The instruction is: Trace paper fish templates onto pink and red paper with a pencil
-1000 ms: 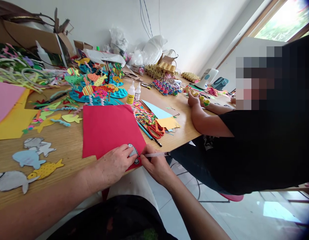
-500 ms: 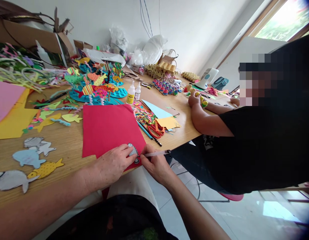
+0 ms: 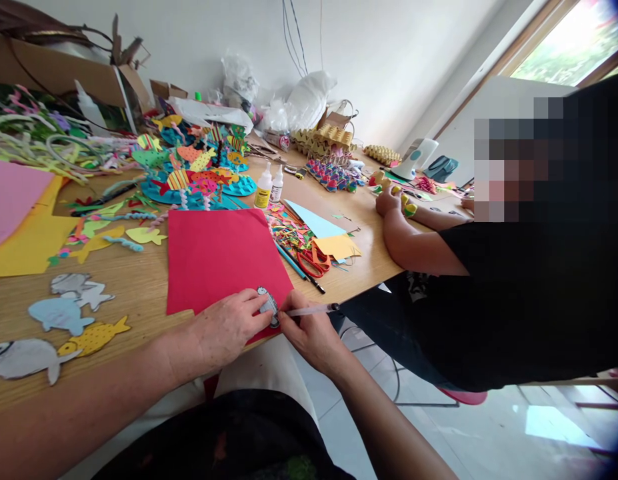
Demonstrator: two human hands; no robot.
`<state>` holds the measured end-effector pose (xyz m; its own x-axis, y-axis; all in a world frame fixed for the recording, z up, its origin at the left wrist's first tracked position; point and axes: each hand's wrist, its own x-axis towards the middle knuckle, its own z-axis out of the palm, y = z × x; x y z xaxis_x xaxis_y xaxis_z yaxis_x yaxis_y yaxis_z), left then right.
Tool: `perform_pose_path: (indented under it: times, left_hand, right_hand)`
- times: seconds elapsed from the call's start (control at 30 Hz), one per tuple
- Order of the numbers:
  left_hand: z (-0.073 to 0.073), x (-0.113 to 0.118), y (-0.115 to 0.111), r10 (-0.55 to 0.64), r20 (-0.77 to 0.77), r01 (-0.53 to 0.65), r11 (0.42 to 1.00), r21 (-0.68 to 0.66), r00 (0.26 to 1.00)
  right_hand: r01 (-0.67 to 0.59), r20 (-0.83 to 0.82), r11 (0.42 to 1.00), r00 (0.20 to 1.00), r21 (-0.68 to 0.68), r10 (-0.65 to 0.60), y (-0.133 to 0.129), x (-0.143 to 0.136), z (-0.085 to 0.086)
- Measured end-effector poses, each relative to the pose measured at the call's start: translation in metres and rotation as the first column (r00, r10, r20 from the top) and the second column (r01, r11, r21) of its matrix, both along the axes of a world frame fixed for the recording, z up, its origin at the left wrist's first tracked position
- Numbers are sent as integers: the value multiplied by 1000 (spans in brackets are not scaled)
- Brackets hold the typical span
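Note:
A small grey-and-white paper cutout (image 3: 269,309) with a dark outline lies on a sheet of red paper (image 3: 219,257) near the table's front edge. The stretched fingers of my left hand (image 3: 233,319) rest on the cutout's left side and press it against the sheet; my left thumb is mostly hidden. Pinched in my right hand (image 3: 307,333) is a pen (image 3: 313,309) with a clear barrel and a dark end. Its tip sits beside the cutout's right edge, hidden by my fingers. On the left lie a blue paper fish (image 3: 59,315), a yellow paper fish (image 3: 96,337) and a grey paper fish (image 3: 26,358).
Red scissors (image 3: 316,263), pencils (image 3: 291,261) and paper scraps lie right of the red sheet. Behind it stand glue bottles (image 3: 263,187) and a blue base (image 3: 163,190) with colourful paper fish. A co-worker (image 3: 529,287) sits at the right, forearms on the table.
Hardly anything differs. My right hand and the pen have shifted very slightly left along the cutout's edge; my left hand stays on the cutout. The view has moved a little.

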<state>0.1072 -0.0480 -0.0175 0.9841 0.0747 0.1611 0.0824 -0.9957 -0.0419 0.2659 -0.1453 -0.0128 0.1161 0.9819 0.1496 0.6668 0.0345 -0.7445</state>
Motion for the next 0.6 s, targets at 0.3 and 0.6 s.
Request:
perform_pose_path:
  times: [0.3, 0.6]
  left_hand:
    - [5, -2, 3, -35, 0, 35, 999, 18, 999]
    - [8, -1, 3, -81, 5, 80, 997, 12, 997]
  right_hand:
    - [-3, -4, 1000, 1000, -19, 3, -1, 2, 3]
    - [28, -16, 1000, 999, -9, -28, -8, 2, 4]
